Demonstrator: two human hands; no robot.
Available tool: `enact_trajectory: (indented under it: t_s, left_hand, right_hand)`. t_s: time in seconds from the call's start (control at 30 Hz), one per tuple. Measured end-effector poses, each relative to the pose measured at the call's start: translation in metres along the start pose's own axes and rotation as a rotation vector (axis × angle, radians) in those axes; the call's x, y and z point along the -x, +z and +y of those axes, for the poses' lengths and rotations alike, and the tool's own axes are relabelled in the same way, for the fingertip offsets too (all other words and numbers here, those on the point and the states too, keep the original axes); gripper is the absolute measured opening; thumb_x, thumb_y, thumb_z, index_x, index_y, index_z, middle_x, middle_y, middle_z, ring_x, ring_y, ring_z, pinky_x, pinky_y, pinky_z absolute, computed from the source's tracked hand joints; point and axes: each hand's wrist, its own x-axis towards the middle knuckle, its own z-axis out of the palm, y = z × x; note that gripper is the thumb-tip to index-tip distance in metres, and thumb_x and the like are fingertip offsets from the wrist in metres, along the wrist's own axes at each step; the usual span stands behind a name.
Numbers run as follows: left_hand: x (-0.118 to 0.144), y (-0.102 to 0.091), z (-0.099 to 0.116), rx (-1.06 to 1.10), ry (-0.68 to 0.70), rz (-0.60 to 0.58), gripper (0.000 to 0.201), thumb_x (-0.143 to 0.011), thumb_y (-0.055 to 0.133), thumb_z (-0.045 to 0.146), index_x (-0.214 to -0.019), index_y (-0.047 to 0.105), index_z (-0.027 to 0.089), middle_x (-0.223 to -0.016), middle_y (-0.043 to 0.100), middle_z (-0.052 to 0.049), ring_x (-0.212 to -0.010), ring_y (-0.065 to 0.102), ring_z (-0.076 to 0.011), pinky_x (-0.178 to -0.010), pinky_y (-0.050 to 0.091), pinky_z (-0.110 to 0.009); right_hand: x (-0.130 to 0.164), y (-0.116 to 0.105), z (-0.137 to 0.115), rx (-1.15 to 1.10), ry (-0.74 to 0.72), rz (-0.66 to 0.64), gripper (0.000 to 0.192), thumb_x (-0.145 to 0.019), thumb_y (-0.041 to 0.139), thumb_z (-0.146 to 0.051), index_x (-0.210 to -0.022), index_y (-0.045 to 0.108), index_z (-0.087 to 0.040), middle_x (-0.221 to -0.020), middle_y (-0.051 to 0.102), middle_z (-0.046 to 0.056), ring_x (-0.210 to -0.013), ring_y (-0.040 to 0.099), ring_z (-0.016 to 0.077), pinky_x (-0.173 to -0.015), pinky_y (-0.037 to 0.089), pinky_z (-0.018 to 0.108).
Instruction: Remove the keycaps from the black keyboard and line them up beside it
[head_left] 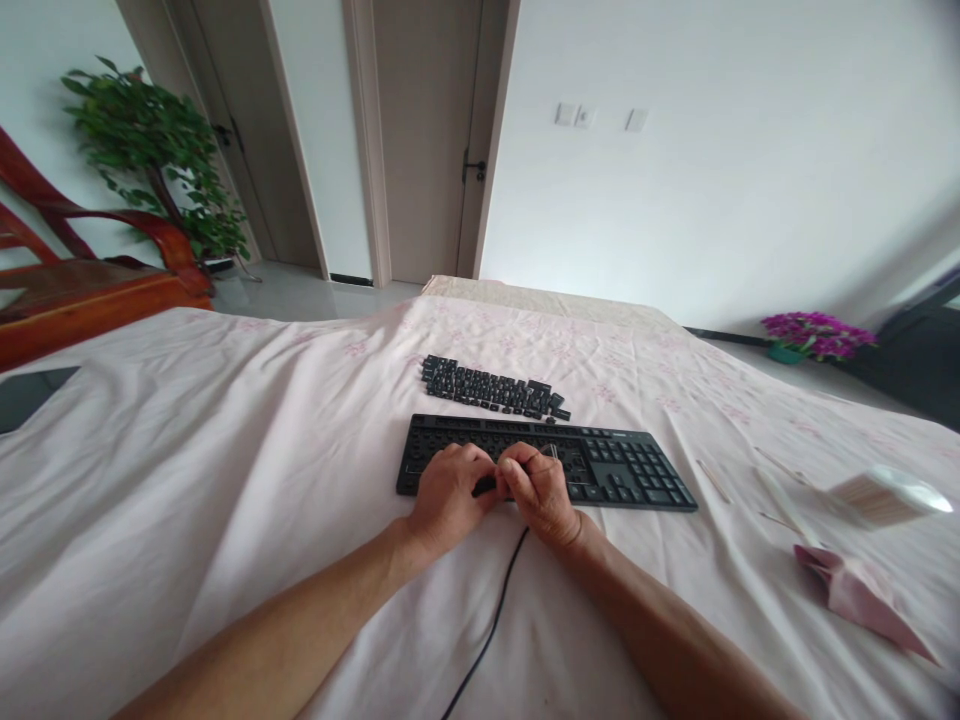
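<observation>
A black keyboard (613,470) lies on the pink-white cloth. Its left and middle parts are largely stripped of keycaps, while the number pad at the right still has its keys. Over the front middle of the keyboard my hands meet at the fingertips. My left hand (448,492) is closed in a pinch; what lies between its fingers is hidden. My right hand (538,492) is curled around a thin metal tool (552,451), whose shiny end pokes out above the index finger. Behind the keyboard, loose black keycaps (487,385) lie in rough rows.
A black cable (491,630) runs toward me from the keyboard. To the right are cotton swabs (716,482), a clear tub of swabs (889,497) and a pink cloth (862,595). A dark flat object (34,395) lies at the left edge. A wooden chair (97,270) stands beyond.
</observation>
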Motion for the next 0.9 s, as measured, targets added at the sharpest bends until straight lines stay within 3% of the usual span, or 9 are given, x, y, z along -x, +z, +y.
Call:
enact_trajectory:
  t_s: [0.23,0.9]
  left_hand:
    - [0.000,0.003,0.001,0.029,0.001,0.025,0.006,-0.081,0.065,0.029,-0.078,0.068,0.025,-0.082,0.066,-0.001,-0.081,0.057,-0.0177,-0.077,0.041,-0.030]
    - [0.004,0.005,0.004,0.165,-0.012,0.068,0.012,-0.085,0.062,0.034,-0.086,0.066,0.022,-0.087,0.065,0.000,-0.085,0.061,-0.0152,-0.076,0.046,-0.024]
  right_hand:
    - [0.001,0.009,-0.002,-0.112,0.016,0.163,0.037,-0.092,0.041,-0.042,-0.063,0.050,-0.021,-0.049,0.053,-0.001,-0.045,0.049,0.0111,-0.049,0.042,0.022]
    - [-0.003,0.015,-0.008,-0.227,0.049,0.365,0.045,-0.096,0.037,-0.044,-0.059,0.046,-0.019,-0.043,0.047,-0.004,-0.040,0.040,0.0085,-0.044,0.035,0.021]
